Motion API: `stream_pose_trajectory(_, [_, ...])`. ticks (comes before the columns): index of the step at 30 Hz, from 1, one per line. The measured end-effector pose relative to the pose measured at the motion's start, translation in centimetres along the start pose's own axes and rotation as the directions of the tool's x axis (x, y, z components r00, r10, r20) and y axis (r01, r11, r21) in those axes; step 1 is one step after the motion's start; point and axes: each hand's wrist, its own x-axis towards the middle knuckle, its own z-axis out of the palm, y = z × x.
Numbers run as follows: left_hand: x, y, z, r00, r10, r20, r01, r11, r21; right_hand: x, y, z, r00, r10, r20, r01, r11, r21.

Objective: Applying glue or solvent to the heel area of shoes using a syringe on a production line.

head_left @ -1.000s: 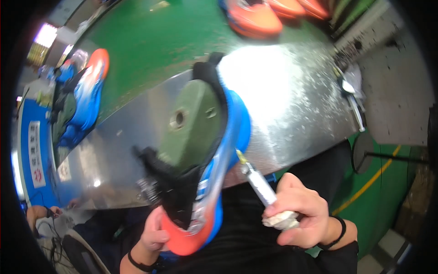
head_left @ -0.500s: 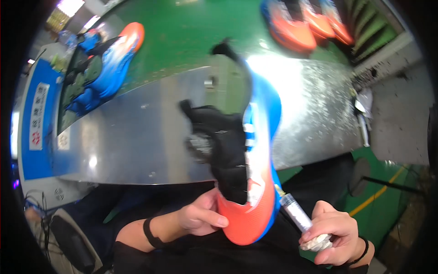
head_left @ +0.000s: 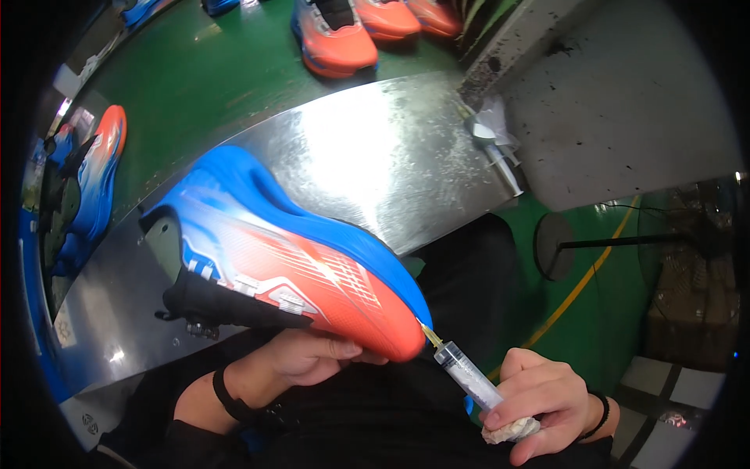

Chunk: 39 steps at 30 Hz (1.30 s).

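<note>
A running shoe [head_left: 328, 270], orange at the toe and blue at the heel and sole, lies tilted on its side before me. My left hand [head_left: 305, 358] grips its toe end from below, thumb against the orange upper and the other fingers partly hidden beneath. In my right hand [head_left: 541, 399] is a clear syringe [head_left: 469, 377] with pale contents and a yellowish tip. That tip meets the edge between upper and blue sole at the toe. Whitish crumpled material [head_left: 509, 430] covers the syringe's rear end under my fingers. A dark shoe last shows in the opening.
A shiny metal plate [head_left: 293, 137] lies under the shoe's heel side. Beyond it, several similar shoes [head_left: 340, 47] stand on a green surface [head_left: 211, 86], with another shoe [head_left: 98, 168] at left. A second syringe [head_left: 500, 164] rests beside the plate's right edge, near a grey panel [head_left: 617, 117].
The shoe has turned from upright to tilted, heel swinging left and its sole edge now facing up. The syringe tip has come against the toe edge. The whole view has shifted right.
</note>
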Motion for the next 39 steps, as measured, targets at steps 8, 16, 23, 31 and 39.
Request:
stream_pose_trajectory(8, [2.7,0.0,-0.1,1.000,0.023,0.014,-0.023,1.000,-0.009,-1.8,0.4,-0.4,0.998,0.042,-0.051,-0.048,0.992,-0.117])
stream_pose_trajectory(16, [4.4,-0.2,0.0,0.995,0.084,0.046,-0.083,0.996,-0.042,-0.9,0.6,-0.3,0.998,-0.046,-0.049,0.032,0.964,-0.263])
stream_pose_trajectory(23, [5.1,0.0,0.5,0.995,0.094,0.034,-0.093,0.994,-0.053,-0.4,0.1,0.3,0.997,-0.060,0.041,0.071,0.912,-0.405])
stream_pose_trajectory(31, [5.1,-0.2,0.9,0.991,0.123,-0.052,-0.128,0.986,-0.103,-0.4,2.2,2.2,0.985,-0.165,0.047,0.142,0.630,-0.763])
stream_pose_trajectory(39, [4.3,-0.2,1.5,0.989,0.119,-0.090,-0.125,0.989,-0.072,-0.2,3.9,3.2,0.947,-0.312,0.082,0.213,0.414,-0.885])
